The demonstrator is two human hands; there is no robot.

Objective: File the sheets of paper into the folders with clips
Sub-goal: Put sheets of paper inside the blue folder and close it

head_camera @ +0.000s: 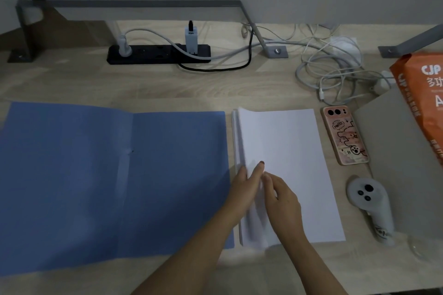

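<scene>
Pinching the paper stack (pixel 287 139) edge — left hand (pixel 245 185), right hand (pixel 284 196) — beside the blue folder (pixel 72 175).

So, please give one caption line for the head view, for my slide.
Left hand and right hand pinch the edge of a white paper stack beside an open blue folder.

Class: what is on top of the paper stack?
The left hand holds up left-edge sheets of the paper stack; the right hand touches them. Lower sheets are covered.
</scene>
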